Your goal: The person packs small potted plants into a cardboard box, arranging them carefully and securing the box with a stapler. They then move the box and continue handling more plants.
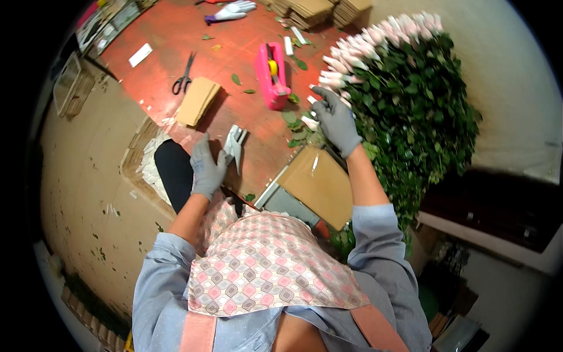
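My left hand (206,168), in a grey glove, hovers over the near edge of the red table (162,31). Its fingers are apart with nothing between them, beside a metal stapler (235,143). My right hand (336,121), also gloved in grey, reaches over the near end of a large pile of roses. The pink-and-white rose heads (374,39) face the table, and their leafy stems (409,105) spread to the right. Some fingers of the right hand are curled close to the buds; whether they grip one is hidden. A cardboard sheet (319,185) lies below that hand.
A pink tape dispenser (272,77), black scissors (184,79) and a stack of cardboard pieces (198,101) are on the table. Farther back lie a white glove (233,11) and more cardboard (308,11). A plastic basket (140,163) with white scraps stands at the left.
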Demonstrator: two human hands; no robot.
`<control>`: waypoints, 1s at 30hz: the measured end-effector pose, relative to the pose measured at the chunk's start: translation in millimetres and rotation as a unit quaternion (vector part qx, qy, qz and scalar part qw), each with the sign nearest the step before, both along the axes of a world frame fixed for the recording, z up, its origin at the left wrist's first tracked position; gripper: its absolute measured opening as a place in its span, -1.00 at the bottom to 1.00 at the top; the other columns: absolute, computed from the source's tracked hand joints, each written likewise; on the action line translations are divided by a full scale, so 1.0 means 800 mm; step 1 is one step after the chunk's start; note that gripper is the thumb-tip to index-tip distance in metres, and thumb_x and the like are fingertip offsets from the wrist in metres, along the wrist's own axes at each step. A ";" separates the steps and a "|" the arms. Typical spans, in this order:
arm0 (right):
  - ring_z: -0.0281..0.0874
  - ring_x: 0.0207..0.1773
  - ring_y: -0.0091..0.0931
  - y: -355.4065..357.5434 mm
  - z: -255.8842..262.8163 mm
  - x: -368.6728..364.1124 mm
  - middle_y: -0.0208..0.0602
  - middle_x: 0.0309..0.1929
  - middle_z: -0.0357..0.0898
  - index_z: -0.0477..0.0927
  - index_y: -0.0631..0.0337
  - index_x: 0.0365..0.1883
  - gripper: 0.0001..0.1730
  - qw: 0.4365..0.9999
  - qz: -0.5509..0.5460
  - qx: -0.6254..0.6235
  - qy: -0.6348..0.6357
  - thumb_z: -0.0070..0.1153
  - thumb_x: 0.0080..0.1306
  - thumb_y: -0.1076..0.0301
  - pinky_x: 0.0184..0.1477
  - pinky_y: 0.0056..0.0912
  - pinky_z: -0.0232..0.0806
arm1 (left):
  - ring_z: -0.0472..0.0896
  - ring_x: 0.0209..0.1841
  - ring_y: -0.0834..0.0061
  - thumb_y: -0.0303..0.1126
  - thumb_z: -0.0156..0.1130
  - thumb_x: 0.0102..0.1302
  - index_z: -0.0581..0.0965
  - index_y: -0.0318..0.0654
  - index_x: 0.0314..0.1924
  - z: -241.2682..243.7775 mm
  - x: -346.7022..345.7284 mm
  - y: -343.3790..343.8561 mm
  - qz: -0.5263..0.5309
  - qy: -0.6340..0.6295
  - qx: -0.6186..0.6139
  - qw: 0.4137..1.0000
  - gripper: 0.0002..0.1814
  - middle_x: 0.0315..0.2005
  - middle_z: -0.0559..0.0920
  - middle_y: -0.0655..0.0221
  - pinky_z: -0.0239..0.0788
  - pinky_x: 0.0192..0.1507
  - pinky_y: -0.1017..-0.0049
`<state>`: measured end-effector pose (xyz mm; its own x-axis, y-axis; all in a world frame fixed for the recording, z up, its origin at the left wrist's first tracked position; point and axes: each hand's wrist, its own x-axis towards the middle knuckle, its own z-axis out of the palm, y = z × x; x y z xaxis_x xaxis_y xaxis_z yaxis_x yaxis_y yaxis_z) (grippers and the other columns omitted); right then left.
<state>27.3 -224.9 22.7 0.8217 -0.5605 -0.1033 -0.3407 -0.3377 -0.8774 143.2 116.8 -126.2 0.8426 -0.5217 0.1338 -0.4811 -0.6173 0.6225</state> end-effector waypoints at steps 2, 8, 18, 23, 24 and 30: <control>0.63 -0.33 -0.48 -0.029 -0.047 0.053 -0.24 -0.37 0.70 0.67 0.28 0.14 -0.63 0.999 -0.026 0.014 0.015 0.17 0.47 0.26 -0.18 -0.33 0.50 | 0.48 0.23 -0.07 -0.27 0.32 0.35 0.35 -0.34 0.44 0.028 -0.006 -0.008 -0.015 -0.027 -0.008 0.999 -0.29 0.14 0.53 -0.04 0.27 0.31 0.04; 0.75 0.02 -0.06 -0.036 -0.127 0.151 0.11 -0.11 0.78 0.79 0.28 -0.13 -0.51 0.981 -0.041 -0.094 0.166 0.19 0.39 -0.03 0.12 -0.04 0.53 | 0.58 0.13 -0.02 -0.36 0.29 0.42 0.53 -0.28 0.26 0.083 0.004 -0.047 -0.096 0.048 -0.081 0.991 -0.56 0.03 0.64 0.04 0.41 0.21 0.14; 0.46 0.00 -0.04 0.060 -0.003 0.027 0.04 -0.18 0.59 0.60 0.33 -0.31 -0.68 0.982 0.033 -0.186 0.018 0.15 0.46 0.20 0.15 0.06 0.29 | 0.65 -0.27 0.53 -0.13 0.19 0.59 0.69 -0.37 -0.02 0.076 0.062 -0.192 -0.074 0.462 -0.218 0.856 -0.62 -0.26 0.73 0.28 0.49 -0.20 0.43; 0.51 -0.10 -0.05 0.125 0.026 -0.114 -0.01 -0.28 0.58 0.59 0.33 -0.39 -0.75 0.992 -0.007 -0.090 0.094 0.15 0.44 0.33 0.00 0.04 0.36 | 0.53 -0.53 0.66 -0.04 0.32 0.51 0.70 -0.24 -0.34 0.080 0.071 -0.255 -0.050 0.569 -0.155 0.806 -0.59 -0.52 0.65 0.41 0.35 -0.44 0.54; 0.51 -0.11 -0.04 0.136 0.030 -0.120 0.00 -0.28 0.59 0.59 0.34 -0.40 -0.74 0.991 -0.007 -0.080 0.111 0.14 0.44 0.33 -0.01 0.05 0.36 | 0.48 -0.63 0.63 -0.02 0.40 0.44 0.67 -0.23 -0.48 0.066 0.068 -0.258 -0.039 0.538 -0.144 0.829 -0.54 -0.64 0.58 0.46 0.31 -0.52 0.51; 0.54 -0.11 0.01 0.135 0.018 -0.116 0.08 -0.23 0.60 0.63 0.31 -0.39 -0.70 0.971 0.006 -0.174 0.162 0.17 0.44 0.25 -0.02 0.11 0.38 | 0.77 -0.41 0.08 0.02 0.32 0.33 0.78 -0.28 -0.35 0.012 0.059 -0.264 -0.072 0.121 0.051 0.989 -0.55 -0.52 0.75 0.11 0.58 -0.21 0.18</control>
<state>-65.6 -116.8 37.0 0.7844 -0.5982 -0.1638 -0.5741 -0.6004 -0.5567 190.6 -94.4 -116.5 0.7591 -0.6393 -0.1227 -0.4127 -0.6184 0.6687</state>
